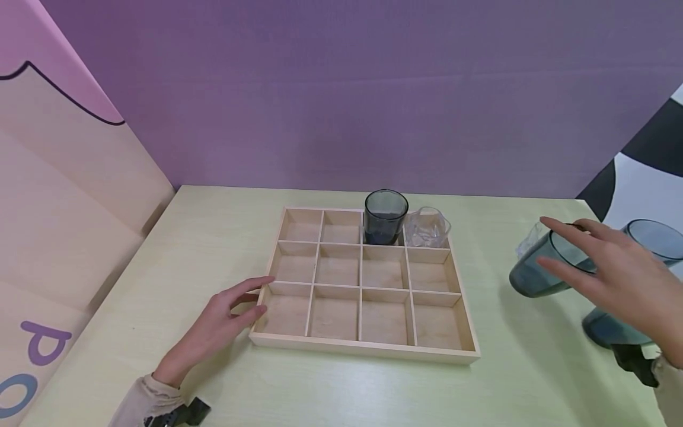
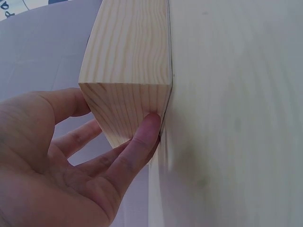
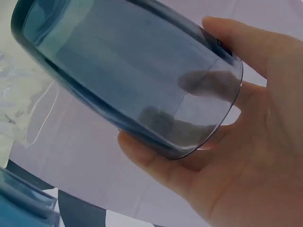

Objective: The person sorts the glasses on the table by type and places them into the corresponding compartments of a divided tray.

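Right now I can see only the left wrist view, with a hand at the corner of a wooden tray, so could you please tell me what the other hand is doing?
Observer: The right hand grips a blue glass near its rim.
Operator: Thank you; does anything stand in the wooden tray?
Observer: Yes, a dark glass stands in the far row, in the third compartment from the left.
Operator: And may I ask whether there is more blue glassware nearby?
Observer: There is at least one more, a second blue glass, partly hidden behind the right hand.
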The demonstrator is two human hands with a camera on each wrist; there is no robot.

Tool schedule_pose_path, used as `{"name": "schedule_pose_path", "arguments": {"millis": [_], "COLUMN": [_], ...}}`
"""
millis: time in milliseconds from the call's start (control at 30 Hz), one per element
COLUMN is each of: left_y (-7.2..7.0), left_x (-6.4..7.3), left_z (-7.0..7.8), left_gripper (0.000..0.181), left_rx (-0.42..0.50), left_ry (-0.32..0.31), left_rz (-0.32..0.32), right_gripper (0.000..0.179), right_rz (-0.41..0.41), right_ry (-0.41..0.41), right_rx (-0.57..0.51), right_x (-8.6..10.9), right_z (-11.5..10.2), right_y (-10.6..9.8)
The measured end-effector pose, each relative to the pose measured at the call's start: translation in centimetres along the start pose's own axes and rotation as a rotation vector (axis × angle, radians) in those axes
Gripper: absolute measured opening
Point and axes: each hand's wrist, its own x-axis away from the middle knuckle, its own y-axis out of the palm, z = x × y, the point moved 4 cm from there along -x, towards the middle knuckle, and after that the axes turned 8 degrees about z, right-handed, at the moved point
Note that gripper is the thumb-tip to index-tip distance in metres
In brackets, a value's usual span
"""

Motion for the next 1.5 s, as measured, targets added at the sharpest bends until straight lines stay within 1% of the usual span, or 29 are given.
{"name": "schedule_pose_path", "arguments": {"millis": [233,533,767,867,967,1233,1433,1500], "left_y": [0.1,0.2,0.1,0.1,0.1,0.2,0.3,0.4], "left_x": [-0.1,-0.1,0.0,-0.1,-0.1,-0.1,-0.2,-0.2], "left_z": [-0.1,-0.1,0.1,0.1,0.1,0.1,0.0,0.0], "left_gripper": [0.048,0.047,0.047,0.047,0.047,0.048,0.048,0.048], "left_rx": [0.001,0.013,0.015,0.009,0.008,0.046,0.041,0.040], "left_ry": [-0.005,-0.023,-0.025,-0.025,-0.028,-0.018,-0.011,-0.005], "left_rz": [-0.003,-0.006,-0.004,-0.001,-0.001,-0.015,-0.015,-0.016], "right_gripper": [0.060,0.059,0.060,0.060,0.060,0.064,0.064,0.065], "right_rz": [0.073,0.123,0.070,0.059,0.051,0.024,0.052,0.049], "right_ry": [-0.086,-0.113,-0.087,-0.089,-0.109,-0.143,-0.205,-0.215], "right_rx": [-0.014,-0.038,-0.066,-0.066,-0.069,-0.057,-0.105,-0.118], "right_x": [-0.2,-0.8,-1.5,-1.9,-2.3,-3.1,-3.8,-4.0], "right_z": [-1.6,-3.7,-5.2,-5.9,-6.7,-8.4,-9.8,-10.2], "right_y": [-0.7,-1.4,-1.4,-1.5,-1.5,-1.6,-2.0,-2.0]}}
